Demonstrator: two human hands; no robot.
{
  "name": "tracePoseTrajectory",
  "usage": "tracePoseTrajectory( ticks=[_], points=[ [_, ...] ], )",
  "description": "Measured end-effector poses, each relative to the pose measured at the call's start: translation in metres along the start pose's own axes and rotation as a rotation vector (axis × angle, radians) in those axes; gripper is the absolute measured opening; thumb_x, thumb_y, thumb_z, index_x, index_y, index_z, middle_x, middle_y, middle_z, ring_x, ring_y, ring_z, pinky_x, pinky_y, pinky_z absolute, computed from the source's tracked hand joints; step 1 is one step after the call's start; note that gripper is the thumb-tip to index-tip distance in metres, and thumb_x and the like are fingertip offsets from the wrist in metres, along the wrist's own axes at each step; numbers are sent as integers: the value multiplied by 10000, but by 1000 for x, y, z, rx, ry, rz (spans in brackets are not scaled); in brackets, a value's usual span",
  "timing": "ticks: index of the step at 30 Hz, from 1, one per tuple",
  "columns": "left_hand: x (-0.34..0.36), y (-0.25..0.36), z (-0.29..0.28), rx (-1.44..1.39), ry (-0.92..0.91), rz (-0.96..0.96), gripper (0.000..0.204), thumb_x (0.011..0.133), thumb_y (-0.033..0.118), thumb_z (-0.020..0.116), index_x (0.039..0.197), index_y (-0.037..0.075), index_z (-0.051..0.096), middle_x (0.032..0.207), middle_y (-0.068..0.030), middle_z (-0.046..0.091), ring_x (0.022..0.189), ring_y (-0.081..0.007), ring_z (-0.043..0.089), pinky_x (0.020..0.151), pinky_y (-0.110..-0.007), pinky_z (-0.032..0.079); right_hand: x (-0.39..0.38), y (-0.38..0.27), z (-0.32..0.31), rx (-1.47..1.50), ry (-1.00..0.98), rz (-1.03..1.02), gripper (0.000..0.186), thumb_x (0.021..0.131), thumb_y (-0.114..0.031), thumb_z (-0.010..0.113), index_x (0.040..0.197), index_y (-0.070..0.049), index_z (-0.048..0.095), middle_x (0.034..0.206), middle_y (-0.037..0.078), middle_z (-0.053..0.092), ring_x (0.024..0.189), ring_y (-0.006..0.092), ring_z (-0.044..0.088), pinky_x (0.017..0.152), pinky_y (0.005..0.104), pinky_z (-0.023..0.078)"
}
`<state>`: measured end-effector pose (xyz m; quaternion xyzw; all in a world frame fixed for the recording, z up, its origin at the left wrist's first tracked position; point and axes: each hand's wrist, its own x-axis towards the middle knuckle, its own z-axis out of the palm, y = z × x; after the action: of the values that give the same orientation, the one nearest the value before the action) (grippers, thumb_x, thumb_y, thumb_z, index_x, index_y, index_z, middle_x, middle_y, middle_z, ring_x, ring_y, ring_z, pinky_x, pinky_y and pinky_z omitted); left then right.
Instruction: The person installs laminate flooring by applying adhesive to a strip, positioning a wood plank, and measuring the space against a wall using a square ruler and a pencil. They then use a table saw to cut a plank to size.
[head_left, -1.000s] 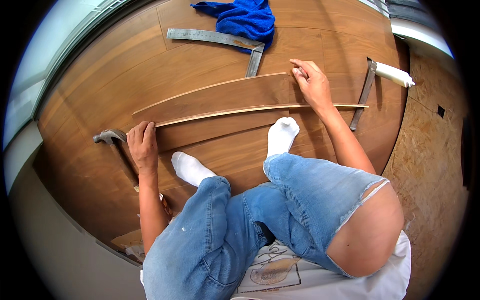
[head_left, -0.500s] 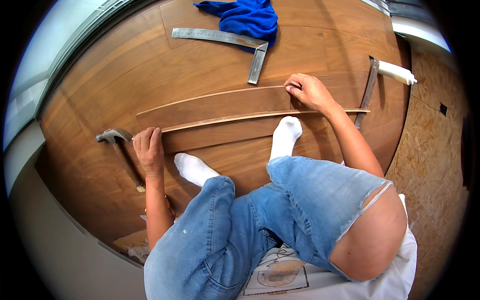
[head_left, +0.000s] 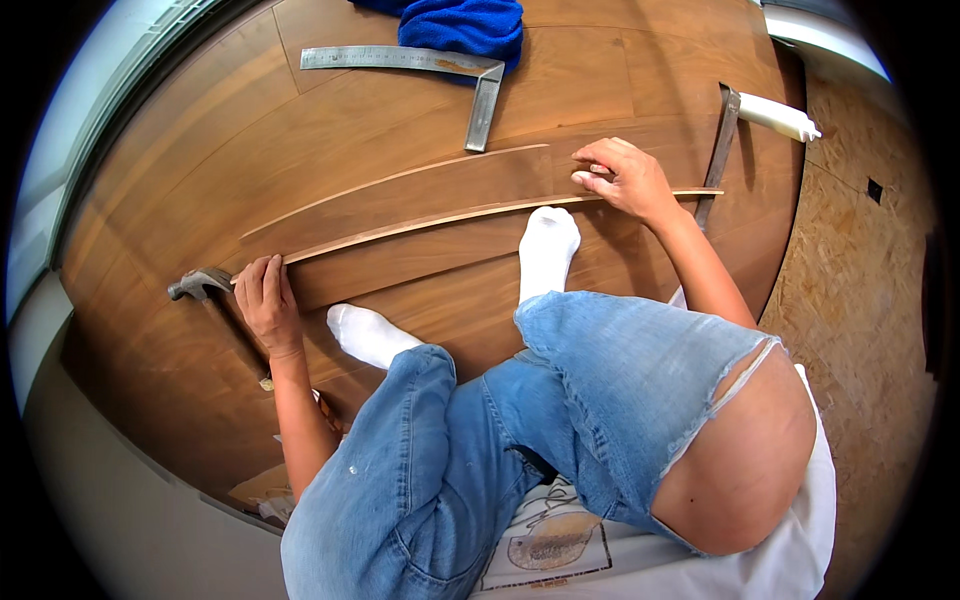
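My left hand (head_left: 267, 307) is closed around the left end of a long brown floorboard (head_left: 420, 247), whose pale long edge is tilted up. On the far side of it, a shorter board (head_left: 400, 190) rests on the wooden floor. My right hand (head_left: 632, 180) hovers just past that board's right end, fingers bent and apart, with nothing visible in them. Its wrist hangs over the long floorboard near its right part. A claw hammer (head_left: 222, 320) lies beside my left hand.
Beyond the boards lie a steel try square (head_left: 486, 105) and a blue cloth (head_left: 460, 25). To the right are a flat metal bar (head_left: 718, 155) and a white bottle (head_left: 775, 117). My socked feet (head_left: 548, 250) stand near the long board. Bare chipboard (head_left: 850, 250) borders the floor at right.
My right hand has let go of the shorter board's right end, and the board has dropped flatter. The left hand keeps its grip. The whole view has shifted slightly.
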<state>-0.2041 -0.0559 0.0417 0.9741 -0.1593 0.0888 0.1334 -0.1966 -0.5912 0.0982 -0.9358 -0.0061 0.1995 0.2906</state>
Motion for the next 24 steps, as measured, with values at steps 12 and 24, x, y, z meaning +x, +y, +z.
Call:
tracePoseTrajectory(
  ticks=[12, 24],
  points=[
    [14, 5, 0, 73, -2, -2, 209, 899, 39, 761, 1106, 73, 747, 1105, -73, 716, 1034, -282, 663, 934, -416, 512, 2, 14, 15, -271, 252, -357, 162, 802, -75, 799, 938, -99, 715, 903, 10, 694, 839, 203, 673, 663, 340, 570],
    [12, 10, 8, 85, 44, -23, 253, 891, -3, 753, 1127, 88, 745, 1108, -78, 722, 1026, -265, 675, 936, -405, 517, 12, 4, 33, -257, 300, -366, 282, 757, -24, 805, 1017, -70, 705, 1038, 46, 704, 951, 241, 695, 750, 345, 581]
  ],
)
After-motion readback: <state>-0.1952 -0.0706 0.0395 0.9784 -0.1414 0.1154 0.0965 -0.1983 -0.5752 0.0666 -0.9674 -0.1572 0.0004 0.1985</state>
